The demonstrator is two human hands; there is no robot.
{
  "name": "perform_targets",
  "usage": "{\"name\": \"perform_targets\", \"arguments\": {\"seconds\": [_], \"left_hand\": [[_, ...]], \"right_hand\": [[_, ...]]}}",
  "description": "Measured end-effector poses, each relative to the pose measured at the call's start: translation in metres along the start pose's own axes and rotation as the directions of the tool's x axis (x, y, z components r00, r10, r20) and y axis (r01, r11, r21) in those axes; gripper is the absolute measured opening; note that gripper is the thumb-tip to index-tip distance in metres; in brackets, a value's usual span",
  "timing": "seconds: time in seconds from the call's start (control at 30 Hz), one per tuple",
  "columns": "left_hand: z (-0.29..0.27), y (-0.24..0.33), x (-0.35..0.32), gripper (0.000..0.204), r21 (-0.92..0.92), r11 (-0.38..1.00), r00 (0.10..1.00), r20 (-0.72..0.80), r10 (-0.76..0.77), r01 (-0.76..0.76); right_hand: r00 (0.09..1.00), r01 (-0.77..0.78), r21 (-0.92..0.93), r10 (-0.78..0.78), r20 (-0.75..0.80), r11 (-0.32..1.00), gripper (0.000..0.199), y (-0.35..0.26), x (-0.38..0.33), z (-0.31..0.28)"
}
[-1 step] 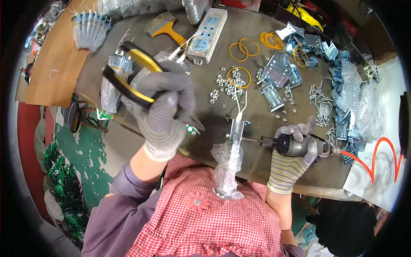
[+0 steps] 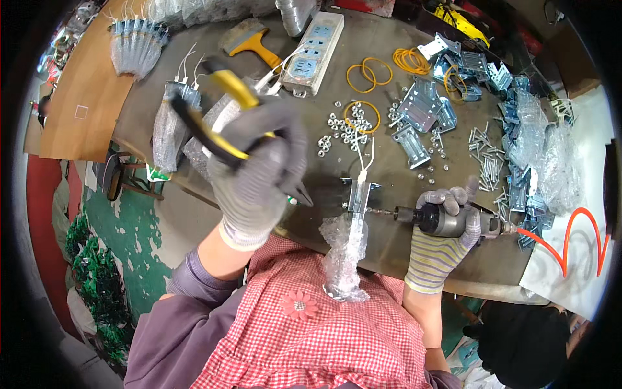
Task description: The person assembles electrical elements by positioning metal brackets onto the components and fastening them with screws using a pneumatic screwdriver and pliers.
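My gloved left hand [image 2: 265,155], blurred by motion, is closed around pliers [image 2: 227,150] with black-and-yellow handles; the jaws point down to the right, above the table's near edge. In my gloved right hand [image 2: 447,223] lies a dark power screwdriver [image 2: 453,222] with a red air hose [image 2: 562,259] at its rear. Its bit points left and reaches the side of a metal bracket [image 2: 359,194]. This bracket sits around a slim part with white wires [image 2: 363,155], whose lower end is wrapped in bubble wrap [image 2: 343,253] hanging over the edge onto my apron.
Loose nuts [image 2: 350,126], screws [image 2: 489,159] and metal brackets [image 2: 421,107] cover the middle and right. Rubber bands [image 2: 369,74], a power strip [image 2: 314,55] and a brush [image 2: 249,42] lie farther back. Bubble-wrapped wired parts [image 2: 172,123] are at the left.
My left hand with the pliers has shifted slightly to the right. My right hand, the screwdriver and the bracket look unmoved.
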State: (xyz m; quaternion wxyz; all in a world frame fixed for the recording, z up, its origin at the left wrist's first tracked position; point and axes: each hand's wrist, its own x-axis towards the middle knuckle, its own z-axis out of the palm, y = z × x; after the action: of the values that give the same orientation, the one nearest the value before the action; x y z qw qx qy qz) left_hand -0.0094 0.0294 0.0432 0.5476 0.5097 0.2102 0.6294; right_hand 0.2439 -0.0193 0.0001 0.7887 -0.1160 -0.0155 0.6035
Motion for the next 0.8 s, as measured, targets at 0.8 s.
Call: {"name": "perform_targets", "arguments": {"seconds": [0.8], "left_hand": [[0.060,0.010,0.026,0.063,0.626,0.733,0.920,0.391,-0.001,-0.266]], "right_hand": [[1.000,0.015,-0.030,-0.015,-0.026,0.999,0.055,0.000,-0.002,0.001]]}}
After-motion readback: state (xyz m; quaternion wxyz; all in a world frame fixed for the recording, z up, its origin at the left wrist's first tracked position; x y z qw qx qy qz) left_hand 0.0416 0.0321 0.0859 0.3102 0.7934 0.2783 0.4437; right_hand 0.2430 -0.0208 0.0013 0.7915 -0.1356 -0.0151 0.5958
